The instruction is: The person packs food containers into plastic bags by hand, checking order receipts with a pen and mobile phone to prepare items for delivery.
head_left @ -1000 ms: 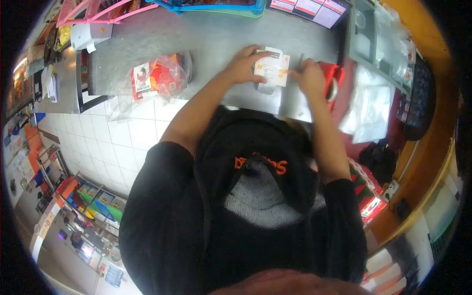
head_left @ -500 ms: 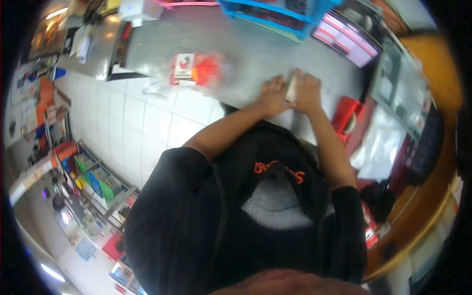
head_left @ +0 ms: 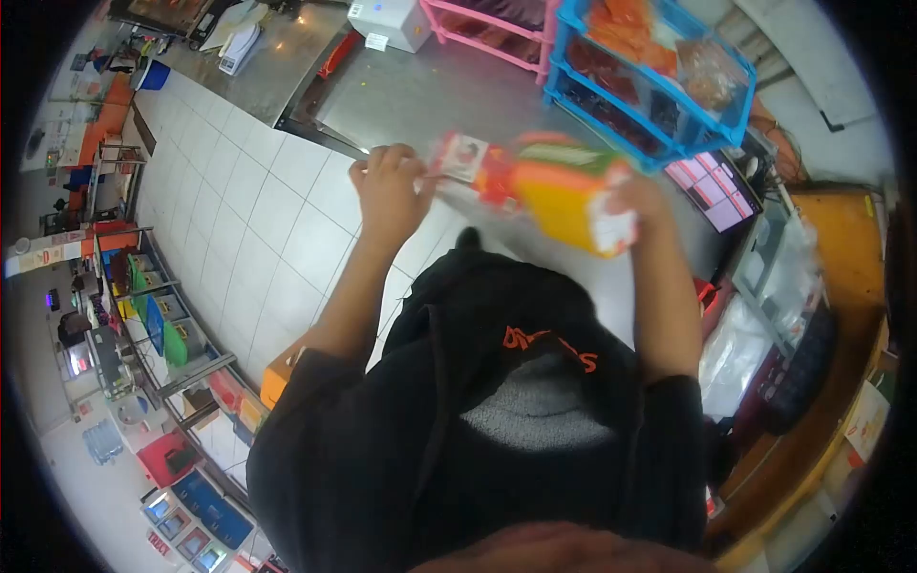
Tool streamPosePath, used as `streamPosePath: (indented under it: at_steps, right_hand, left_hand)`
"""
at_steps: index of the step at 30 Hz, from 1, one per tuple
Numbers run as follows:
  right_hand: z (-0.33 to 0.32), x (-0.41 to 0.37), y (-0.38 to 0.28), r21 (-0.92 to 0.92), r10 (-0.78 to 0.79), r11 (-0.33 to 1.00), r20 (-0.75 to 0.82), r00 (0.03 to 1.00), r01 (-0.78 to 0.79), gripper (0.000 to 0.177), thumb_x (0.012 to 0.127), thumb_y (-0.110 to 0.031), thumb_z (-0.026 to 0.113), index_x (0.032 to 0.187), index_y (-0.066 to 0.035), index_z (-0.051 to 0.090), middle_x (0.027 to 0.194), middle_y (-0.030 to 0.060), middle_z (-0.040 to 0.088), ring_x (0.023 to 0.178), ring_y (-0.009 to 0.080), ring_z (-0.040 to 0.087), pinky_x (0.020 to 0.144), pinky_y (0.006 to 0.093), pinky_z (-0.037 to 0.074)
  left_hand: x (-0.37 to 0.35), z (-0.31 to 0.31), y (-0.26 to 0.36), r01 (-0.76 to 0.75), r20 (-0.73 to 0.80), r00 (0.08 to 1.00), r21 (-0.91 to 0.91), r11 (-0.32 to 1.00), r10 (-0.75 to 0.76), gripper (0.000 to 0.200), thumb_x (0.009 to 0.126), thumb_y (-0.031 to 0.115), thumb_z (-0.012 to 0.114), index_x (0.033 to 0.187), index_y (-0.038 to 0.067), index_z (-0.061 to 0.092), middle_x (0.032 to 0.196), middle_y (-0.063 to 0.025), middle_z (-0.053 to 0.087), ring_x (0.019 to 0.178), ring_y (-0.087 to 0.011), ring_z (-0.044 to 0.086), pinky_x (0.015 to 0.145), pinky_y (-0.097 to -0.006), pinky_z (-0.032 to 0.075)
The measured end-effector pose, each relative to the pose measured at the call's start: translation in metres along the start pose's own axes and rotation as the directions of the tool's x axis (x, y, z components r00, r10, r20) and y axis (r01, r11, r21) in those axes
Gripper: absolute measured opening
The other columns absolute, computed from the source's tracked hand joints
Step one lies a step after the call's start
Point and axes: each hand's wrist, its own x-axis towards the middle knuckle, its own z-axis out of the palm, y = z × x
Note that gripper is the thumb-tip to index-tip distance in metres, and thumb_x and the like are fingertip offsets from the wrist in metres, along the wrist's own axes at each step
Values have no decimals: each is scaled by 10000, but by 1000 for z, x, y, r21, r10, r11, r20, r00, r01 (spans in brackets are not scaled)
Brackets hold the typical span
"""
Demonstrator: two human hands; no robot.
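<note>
My right hand [head_left: 642, 205] grips a yellow, orange and green carton [head_left: 565, 191] by its white end, holding it up over the counter's front edge. The carton is blurred by motion. Just left of it is a clear plastic bag with red contents and a white picture label [head_left: 468, 158], overlapped by the carton in this view. At the bag's left end, my left hand [head_left: 392, 186] has its fingers curled in, closed on the plastic.
On the metal counter [head_left: 411, 100] stand a blue tiered rack [head_left: 659, 143] with bagged goods, a pink rack [head_left: 492, 43] and a white box [head_left: 390, 21]. A screen [head_left: 714, 191] and clear plastic bags [head_left: 740, 339] are at the right. White floor tiles [head_left: 277, 210] lie left.
The hands have moved apart from the small pale item they were at together. My right hand now holds the carton; my left has gone left to the bag. The view has shifted.
</note>
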Motion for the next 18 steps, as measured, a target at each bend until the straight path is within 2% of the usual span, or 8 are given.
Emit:
streamPosePath:
  at_steps: [1, 3, 4, 6, 9, 12, 16, 18]
  right_hand:
    - [30, 37, -10, -78, 66, 995, 143, 987, -55, 996, 562, -257, 712, 1421, 50, 315, 1283, 199, 543, 1129, 308, 580, 980, 350, 462]
    - [35, 98, -10, -545, 389, 778, 29, 921, -312, 1026, 579, -290, 729, 1450, 17, 281, 1318, 220, 517, 1159, 332, 558, 1021, 383, 415]
    - [22, 120, 2, -552, 396, 771, 24, 918, -318, 1026, 579, -290, 729, 1450, 17, 281, 1318, 220, 517, 1159, 332, 558, 1021, 383, 415]
    - [8, 157, 30, -935, 72, 141, -318, 945, -325, 982, 620, -363, 734, 1444, -31, 316, 1297, 209, 525, 1115, 320, 572, 931, 385, 468]
    - [16, 167, 36, -804, -123, -72, -580, 805, -590, 995, 631, -419, 743, 1443, -38, 312, 1340, 249, 474, 1185, 361, 516, 1011, 459, 390]
    - [32, 164, 58, -700, -297, -375, -530, 794, -607, 1079, 629, -558, 748, 1459, -55, 275, 1360, 261, 446, 1281, 397, 423, 1066, 544, 291]
    - [17, 170, 100, -660, -208, -348, -639, 741, -666, 1180, 596, -556, 802, 1480, -65, 193, 1340, 263, 437, 1295, 443, 376, 1057, 607, 262]
    - [17, 163, 103, -710, -400, -350, -477, 783, -611, 1185, 572, -608, 796, 1460, -62, 234, 1325, 249, 449, 1268, 430, 402, 1065, 603, 260]
  left_hand:
    - [3, 7, -14, -10, 79, 997, -120, 993, 20, 186, 783, 273, 714, 841, 109, 649, 895, -68, 635, 913, -247, 565, 863, -462, 316]
    - [16, 10, -32, 1, 47, 999, -286, 958, 13, 198, 832, 258, 652, 795, 64, 639, 785, -70, 634, 836, -205, 575, 817, -403, 354]
    - [23, 19, -46, 180, 130, 984, -641, 746, -126, 230, 851, 267, 631, 779, 48, 628, 761, -70, 632, 793, -184, 572, 764, -358, 368]
    - [37, 23, -64, 357, 315, 928, -904, 233, -200, 343, 928, 295, 551, 747, 9, 605, 718, -70, 628, 657, -134, 544, 620, -259, 400]
    - [45, 27, -75, 475, 473, 876, -880, -2, 98, 334, 960, 285, 532, 801, 5, 621, 776, -98, 656, 615, -139, 555, 599, -264, 435]
    - [52, 21, -68, 514, 493, 828, -858, -12, 267, 287, 965, 245, 541, 861, -9, 625, 867, -127, 678, 621, -148, 591, 613, -271, 476]
    - [66, 26, -74, 460, 416, 884, -856, -238, 212, 211, 941, 188, 588, 903, -16, 624, 955, -146, 682, 666, -154, 625, 675, -294, 511]
    - [72, 25, -76, 386, 359, 921, -897, -215, 154, 148, 916, 140, 614, 914, -8, 626, 961, -148, 676, 681, -159, 637, 734, -317, 530]
